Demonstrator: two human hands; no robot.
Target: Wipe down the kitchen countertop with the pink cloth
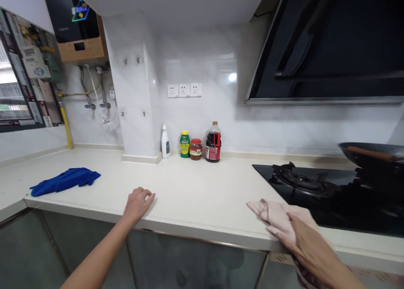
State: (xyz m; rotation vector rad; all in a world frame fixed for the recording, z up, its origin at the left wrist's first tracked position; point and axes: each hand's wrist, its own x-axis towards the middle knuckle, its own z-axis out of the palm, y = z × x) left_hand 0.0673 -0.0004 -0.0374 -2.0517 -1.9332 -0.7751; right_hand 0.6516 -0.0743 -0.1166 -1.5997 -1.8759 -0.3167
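Observation:
My left hand point(139, 202) rests near the front edge of the white countertop point(202, 188), its fingers curled in and nothing seen in them. At the right, my right hand point(311, 242) is closed on a pale pink cloth point(277, 215). Part of that cloth lies spread on the counter beside the black gas stove point(268, 175), and another part hangs below my palm over the front edge. My right fingertips are partly hidden by its folds. A crumpled blue cloth point(67, 181) lies on the counter to the left of my left hand.
Along the back wall stand a white bottle point(165, 142), a green bottle with a yellow cap point(184, 144), a red-lidded jar point(195, 150) and a large dark sauce bottle point(213, 144). A wok point(353, 152) sits on the stove under the range hood point(334, 49).

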